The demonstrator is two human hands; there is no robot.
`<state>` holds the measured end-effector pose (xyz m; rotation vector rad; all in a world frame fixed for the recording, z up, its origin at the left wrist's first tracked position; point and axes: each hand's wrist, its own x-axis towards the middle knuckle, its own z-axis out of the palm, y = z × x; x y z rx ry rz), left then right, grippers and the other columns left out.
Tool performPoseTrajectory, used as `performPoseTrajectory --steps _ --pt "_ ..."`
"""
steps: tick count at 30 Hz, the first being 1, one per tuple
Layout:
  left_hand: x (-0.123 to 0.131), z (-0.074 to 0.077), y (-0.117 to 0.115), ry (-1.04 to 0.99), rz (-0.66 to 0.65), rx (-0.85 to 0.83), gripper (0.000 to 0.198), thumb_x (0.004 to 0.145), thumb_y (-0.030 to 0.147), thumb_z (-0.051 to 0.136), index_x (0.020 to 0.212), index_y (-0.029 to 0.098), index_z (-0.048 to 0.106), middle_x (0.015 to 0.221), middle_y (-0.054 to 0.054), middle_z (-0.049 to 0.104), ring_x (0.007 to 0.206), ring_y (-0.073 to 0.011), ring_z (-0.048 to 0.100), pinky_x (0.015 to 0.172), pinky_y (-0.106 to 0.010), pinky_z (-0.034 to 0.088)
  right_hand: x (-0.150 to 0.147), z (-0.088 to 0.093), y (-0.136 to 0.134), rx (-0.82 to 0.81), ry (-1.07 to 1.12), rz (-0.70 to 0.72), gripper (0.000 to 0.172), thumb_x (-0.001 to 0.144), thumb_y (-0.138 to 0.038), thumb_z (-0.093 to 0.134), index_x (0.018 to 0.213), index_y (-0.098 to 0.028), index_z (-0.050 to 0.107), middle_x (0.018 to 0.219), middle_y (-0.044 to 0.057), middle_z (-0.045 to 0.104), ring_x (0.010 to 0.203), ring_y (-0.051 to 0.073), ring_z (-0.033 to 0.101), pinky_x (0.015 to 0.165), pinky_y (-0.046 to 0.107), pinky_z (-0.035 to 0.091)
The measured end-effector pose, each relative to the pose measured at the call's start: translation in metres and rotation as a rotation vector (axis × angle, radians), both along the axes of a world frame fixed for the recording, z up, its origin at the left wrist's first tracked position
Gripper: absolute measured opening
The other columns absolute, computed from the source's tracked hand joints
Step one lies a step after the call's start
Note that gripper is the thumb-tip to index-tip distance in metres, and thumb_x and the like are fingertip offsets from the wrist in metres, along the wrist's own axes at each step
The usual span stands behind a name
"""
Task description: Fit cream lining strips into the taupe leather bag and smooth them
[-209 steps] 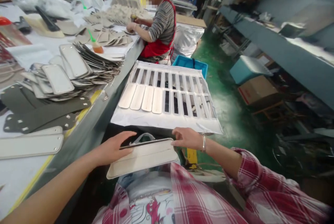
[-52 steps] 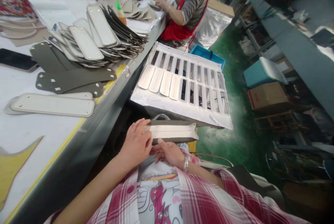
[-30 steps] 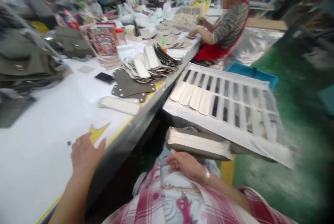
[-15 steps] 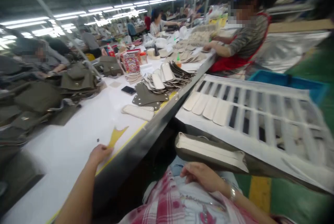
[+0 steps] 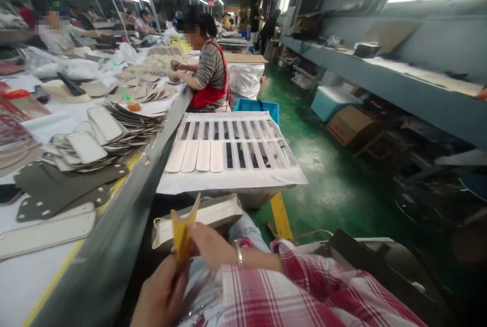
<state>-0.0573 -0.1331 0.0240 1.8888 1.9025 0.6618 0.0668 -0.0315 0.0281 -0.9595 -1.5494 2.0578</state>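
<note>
Above my lap, a yellow strip with a notched, forked end [image 5: 181,233] stands upright between my two hands; what it is made of I cannot tell. My left hand [image 5: 162,289] grips its lower part from below. From the right, my right hand [image 5: 211,246] has its fingers pressed against the strip's side, with some fingertips hidden behind it. Just beyond the hands lies a long grey-green piece with a pale lining [image 5: 220,213], across my lap.
A white slotted rack [image 5: 236,177] with several pale straps [image 5: 203,157] stands ahead. On the left table [image 5: 23,286] are dark riveted pieces [image 5: 72,185], stacked pale-faced pieces [image 5: 87,146] and a long pale strap [image 5: 49,230]. A co-worker in a red apron [image 5: 211,93] sits beyond.
My left hand has lifted the yellow strip off the table and brought it over my lap. My right hand has come to it. The view has swung to the right.
</note>
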Motion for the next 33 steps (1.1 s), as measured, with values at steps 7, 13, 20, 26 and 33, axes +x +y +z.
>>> performPoseTrajectory --steps 7,13,20,26,33 --pt "0.048 0.033 0.122 0.079 -0.588 -0.045 0.032 0.088 0.035 0.034 0.072 0.019 0.056 0.075 -0.006 0.06 0.074 -0.0196 0.057 0.07 -0.034 0.047 0.087 -0.002 0.074 0.197 -0.244 -0.488 0.057 0.09 -0.055 0.01 0.088 -0.018 0.052 0.053 -0.001 0.044 0.043 0.012 0.041 0.045 0.024 0.035" --pt "0.01 0.009 0.222 -0.372 -0.519 -0.521 0.04 0.086 0.04 0.035 0.113 0.021 0.057 0.12 -0.003 0.057 0.113 -0.0194 0.048 0.103 -0.037 0.03 0.133 -0.032 0.137 0.635 -0.783 -0.105 0.041 0.089 -0.044 0.04 0.065 -0.016 0.059 0.064 0.008 0.058 0.062 0.019 0.053 0.061 0.029 0.035" --pt "0.019 -0.035 0.253 -0.532 -0.797 -0.787 0.053 0.09 0.049 0.015 0.129 0.027 0.043 0.135 0.004 0.041 0.126 -0.0183 0.035 0.11 -0.036 0.016 0.108 -0.035 0.168 0.736 -0.873 0.09 0.04 0.088 -0.045 0.043 0.069 -0.018 0.065 0.074 0.009 0.064 0.076 0.022 0.057 0.07 0.03 0.034" --pt "0.02 -0.056 0.259 -0.906 -0.734 -1.125 0.076 0.082 0.064 0.003 0.124 0.021 0.05 0.123 -0.003 0.054 0.119 -0.0241 0.043 0.105 -0.04 0.026 0.092 -0.042 0.177 0.879 -0.944 0.143 0.053 0.093 -0.045 0.028 0.065 -0.016 0.063 0.068 0.009 0.062 0.068 0.02 0.055 0.067 0.031 0.032" --pt "0.022 -0.077 0.244 -1.202 -0.464 -1.283 0.088 0.075 0.073 0.002 0.106 0.015 0.06 0.096 -0.01 0.065 0.094 -0.0255 0.059 0.088 -0.039 0.041 0.087 -0.041 0.186 1.016 -0.835 0.369 0.052 0.095 -0.042 0.026 0.069 -0.015 0.062 0.069 0.007 0.061 0.066 0.017 0.054 0.061 0.029 0.03"
